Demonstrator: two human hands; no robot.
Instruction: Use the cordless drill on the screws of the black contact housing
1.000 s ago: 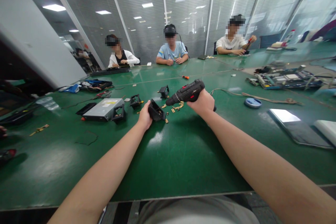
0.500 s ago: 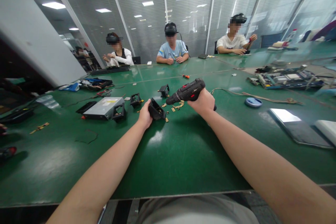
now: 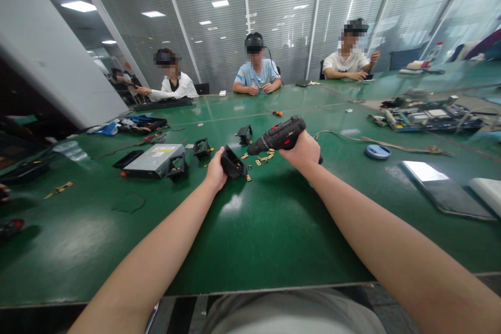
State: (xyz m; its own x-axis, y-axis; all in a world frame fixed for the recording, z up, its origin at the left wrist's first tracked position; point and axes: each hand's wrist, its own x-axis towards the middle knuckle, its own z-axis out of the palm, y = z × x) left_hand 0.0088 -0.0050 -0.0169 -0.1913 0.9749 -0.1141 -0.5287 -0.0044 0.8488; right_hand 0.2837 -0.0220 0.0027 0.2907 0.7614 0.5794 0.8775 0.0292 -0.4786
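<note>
My right hand (image 3: 302, 152) is closed round the grip of a black and red cordless screwdriver (image 3: 278, 135), whose bit points left and down. The bit tip sits at a small black plastic bracket (image 3: 232, 163) that my left hand (image 3: 216, 170) holds against the green table (image 3: 250, 229). Several small brass-coloured pieces (image 3: 264, 157) lie scattered just behind the bracket, under the tool.
A grey optical drive (image 3: 155, 160) with more black brackets (image 3: 202, 148) lies to the left. A blue round disc (image 3: 377, 152), a cable, a circuit board (image 3: 426, 116) and a dark tablet (image 3: 442, 189) are on the right. Three people sit at the far side.
My hands, the screwdriver and the bracket stay where they were. The person at the far left has stretched an arm out to the side.
</note>
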